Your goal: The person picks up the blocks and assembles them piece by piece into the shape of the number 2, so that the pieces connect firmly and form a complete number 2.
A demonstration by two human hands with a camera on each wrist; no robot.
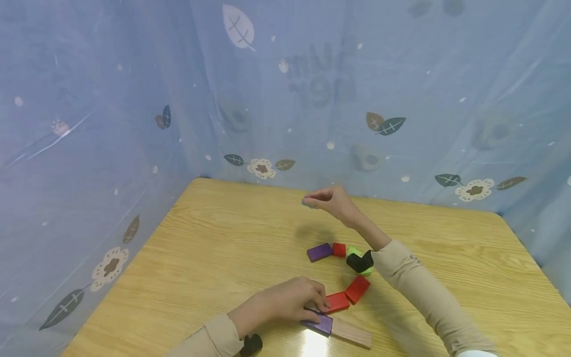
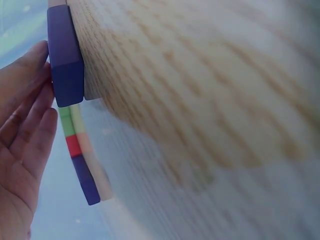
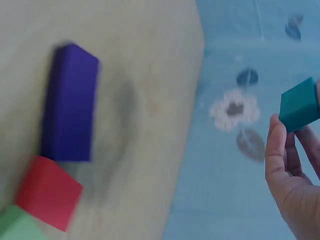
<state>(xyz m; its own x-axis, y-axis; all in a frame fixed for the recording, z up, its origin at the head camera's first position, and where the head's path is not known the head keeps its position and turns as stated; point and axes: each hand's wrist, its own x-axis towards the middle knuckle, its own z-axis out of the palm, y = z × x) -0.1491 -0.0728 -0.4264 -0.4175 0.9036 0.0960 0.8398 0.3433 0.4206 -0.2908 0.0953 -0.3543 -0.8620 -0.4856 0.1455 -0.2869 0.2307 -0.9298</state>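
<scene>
In the head view my right hand is raised over the far part of the table, pinching a small teal block between thumb and fingertips. My left hand is low at the front, its thumb on top of a purple block. Its other fingertips rest at the left end of a flat red block. The left wrist view shows those fingers lying beside the purple block's upper face. A plain wooden block adjoins the purple block's right end.
A curved row continues with a second red block, green blocks partly hidden by the black wrist camera, a red cube and another purple block. Blue patterned curtains border the wooden table.
</scene>
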